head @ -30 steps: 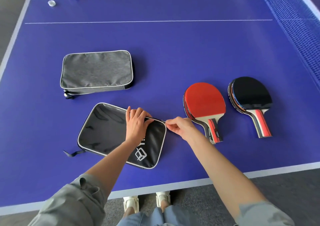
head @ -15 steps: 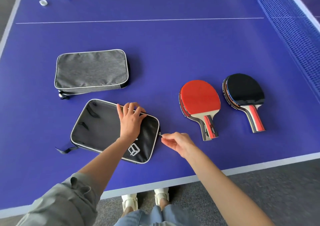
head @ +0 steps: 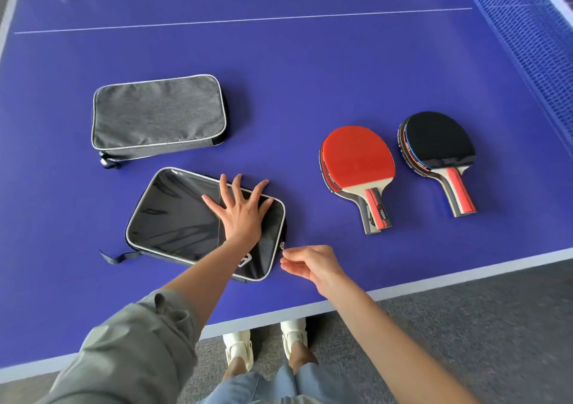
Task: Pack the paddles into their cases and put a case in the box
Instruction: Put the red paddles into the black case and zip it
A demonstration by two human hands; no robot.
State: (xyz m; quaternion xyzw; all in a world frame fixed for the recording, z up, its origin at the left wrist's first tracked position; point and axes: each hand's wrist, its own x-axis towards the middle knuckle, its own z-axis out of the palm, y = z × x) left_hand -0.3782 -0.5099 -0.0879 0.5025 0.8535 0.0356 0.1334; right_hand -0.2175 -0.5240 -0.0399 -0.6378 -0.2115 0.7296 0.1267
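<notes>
Head view: the wide blue table-tennis table (head: pixel 310 71) carries everything, and no box is in sight. The grey fabric rectangular case (head: pixel 158 113) lies zipped-looking at the far left, its contents hidden. Nearer the table's edge lies the flat black case with pale piping (head: pixel 173 214), pinned under the left hand (head: pixel 240 214), whose fingers are spread flat on the cover. To the right, well apart from both cases, sit a red-faced stack of paddles (head: pixel 356 158) and a black-faced stack of paddles (head: pixel 438 141), handles toward the person. The right hand (head: pixel 313 264) pinches the small metal zipper pull (head: pixel 282 245) at the black case's near right corner. By my judgement the task is barely begun: opening the case is under way, while packing and boxing remain.
</notes>
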